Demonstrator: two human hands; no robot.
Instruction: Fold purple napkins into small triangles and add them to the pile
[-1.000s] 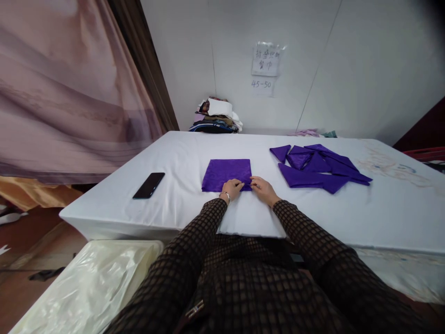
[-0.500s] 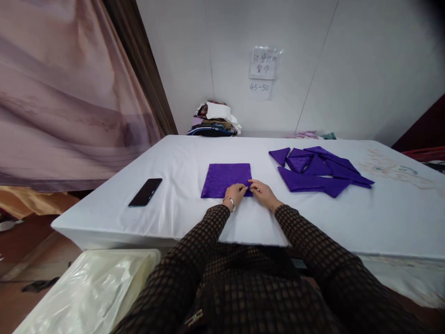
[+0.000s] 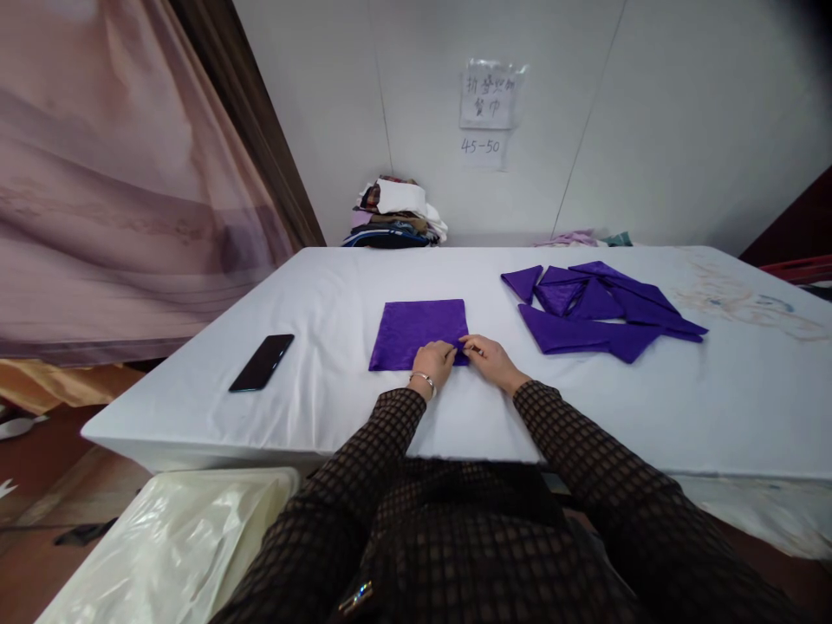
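A purple cloth napkin (image 3: pixel 416 325), folded into a square, lies flat on the white-covered table (image 3: pixel 344 347). My left hand (image 3: pixel 434 362) rests on its near edge toward the right, the fingers pinching the fabric. Close beside it, my right hand (image 3: pixel 489 359) pinches the napkin's right near corner between thumb and fingers. The fingertips of both hands almost meet there, and they partly hide that corner. To the right lie several folded purple napkins (image 3: pixel 585 334) in a loose, overlapping group, some triangular and some long and pointed.
A black phone (image 3: pixel 262 362) lies at the table's left. Against the wall sits a stack of folded clothes (image 3: pixel 396 212), below handwritten paper signs (image 3: pixel 487 100). A pink curtain (image 3: pixel 130 173) hangs at the left. A plastic-covered container (image 3: pixel 175 537) stands below the table's front edge.
The view has shifted slightly. My left hand has flattened a little over the napkin's near edge; both hands keep pinching at the same corner, and the napkin stays in place.
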